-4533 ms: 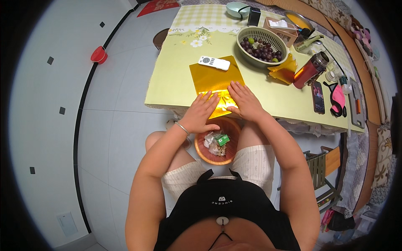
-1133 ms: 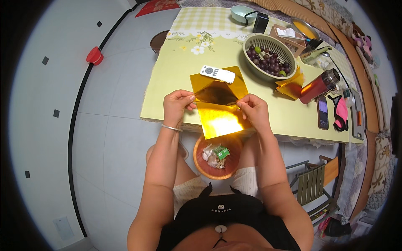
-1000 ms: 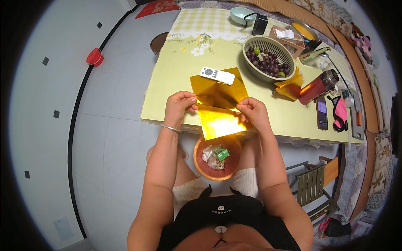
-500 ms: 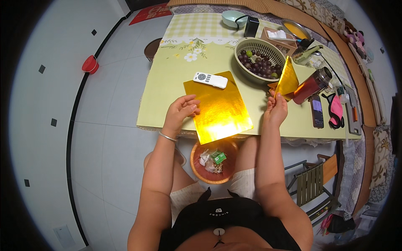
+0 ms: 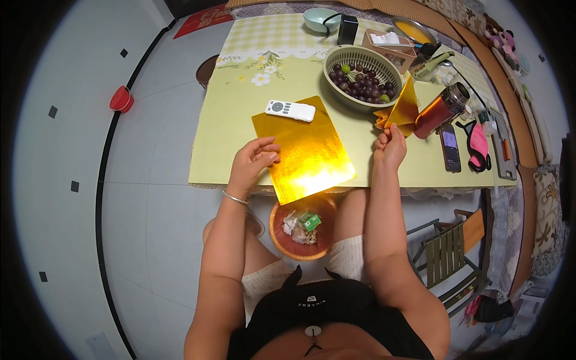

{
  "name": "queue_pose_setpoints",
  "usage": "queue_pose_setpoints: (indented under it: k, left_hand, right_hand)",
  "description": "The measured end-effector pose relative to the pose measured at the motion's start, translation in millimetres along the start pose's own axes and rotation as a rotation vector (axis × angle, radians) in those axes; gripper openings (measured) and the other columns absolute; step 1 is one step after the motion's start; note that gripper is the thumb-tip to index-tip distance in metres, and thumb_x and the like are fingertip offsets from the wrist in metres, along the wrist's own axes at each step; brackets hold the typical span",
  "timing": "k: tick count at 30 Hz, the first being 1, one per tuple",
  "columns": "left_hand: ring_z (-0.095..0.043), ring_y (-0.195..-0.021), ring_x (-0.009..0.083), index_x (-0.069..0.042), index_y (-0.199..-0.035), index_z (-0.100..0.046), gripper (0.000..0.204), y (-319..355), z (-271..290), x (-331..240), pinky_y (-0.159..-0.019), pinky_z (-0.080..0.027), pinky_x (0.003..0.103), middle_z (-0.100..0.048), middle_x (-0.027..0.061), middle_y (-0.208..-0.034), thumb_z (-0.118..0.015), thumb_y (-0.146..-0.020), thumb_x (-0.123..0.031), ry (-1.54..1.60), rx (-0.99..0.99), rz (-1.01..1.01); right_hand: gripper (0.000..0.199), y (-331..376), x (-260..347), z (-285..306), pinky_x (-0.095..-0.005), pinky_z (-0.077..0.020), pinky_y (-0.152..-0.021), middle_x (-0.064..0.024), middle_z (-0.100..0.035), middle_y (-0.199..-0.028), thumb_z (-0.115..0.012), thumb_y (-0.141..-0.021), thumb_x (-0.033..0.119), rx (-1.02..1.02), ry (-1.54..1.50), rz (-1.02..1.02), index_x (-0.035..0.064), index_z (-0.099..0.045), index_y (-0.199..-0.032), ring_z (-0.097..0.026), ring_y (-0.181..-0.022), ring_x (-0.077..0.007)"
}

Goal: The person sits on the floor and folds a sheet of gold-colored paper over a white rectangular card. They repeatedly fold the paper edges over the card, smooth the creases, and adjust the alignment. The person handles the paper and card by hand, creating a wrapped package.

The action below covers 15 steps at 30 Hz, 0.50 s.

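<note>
Two gold sheets, one flat (image 5: 303, 150), one (image 5: 405, 108) in right hand (image 5: 390, 147)

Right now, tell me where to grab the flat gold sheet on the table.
Take the gold sheet by its near corner, coming from the table's front edge: that corner juts past the edge, so fingers can pinch it from below. A white remote weighs down the far edge, and the left hand touches the left side.

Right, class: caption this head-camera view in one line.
Left hand rests on a gold sheet; right hand lifts a folded gold piece.
</note>
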State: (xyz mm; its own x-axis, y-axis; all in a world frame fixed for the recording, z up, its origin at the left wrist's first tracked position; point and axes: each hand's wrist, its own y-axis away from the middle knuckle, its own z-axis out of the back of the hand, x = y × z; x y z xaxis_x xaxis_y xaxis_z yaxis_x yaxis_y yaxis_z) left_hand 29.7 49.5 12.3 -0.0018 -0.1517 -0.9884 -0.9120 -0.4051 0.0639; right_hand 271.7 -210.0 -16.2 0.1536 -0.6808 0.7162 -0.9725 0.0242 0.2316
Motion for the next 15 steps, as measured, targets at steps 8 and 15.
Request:
queue_pose_setpoints:
  k: [8,15]
  left_hand:
    - [-0.068,-0.094,0.0144,0.004,-0.134,-0.055,0.047,-1.4,2.0,4.4,-0.082,-0.054,0.026,-0.068,0.0121,-0.114,-0.071,-0.092,-0.011,0.028,0.012,0.008]
    - [-0.068,-0.095,0.0155,0.005,-0.133,-0.055,0.045,-1.1,0.6,4.5,-0.084,-0.055,0.027,-0.068,0.0129,-0.115,-0.070,-0.092,-0.008,-0.004,0.010,0.004]
  right_hand:
    - [0.013,-7.8,-4.1,-4.4,-0.0221,-0.0444,-0.052,-0.0049,-0.064,-0.076,-0.064,-0.099,0.015,-0.085,-0.016,0.030,0.0041,-0.059,-0.095,-0.058,-0.058,-0.0113]
    - [0.014,-10.1,-2.4,-15.6,-0.0245,-0.0523,-0.058,-0.0093,-0.067,-0.080,-0.064,-0.099,0.015,-0.087,-0.026,0.021,0.0009,-0.060,-0.099,-0.064,-0.065,-0.0146]
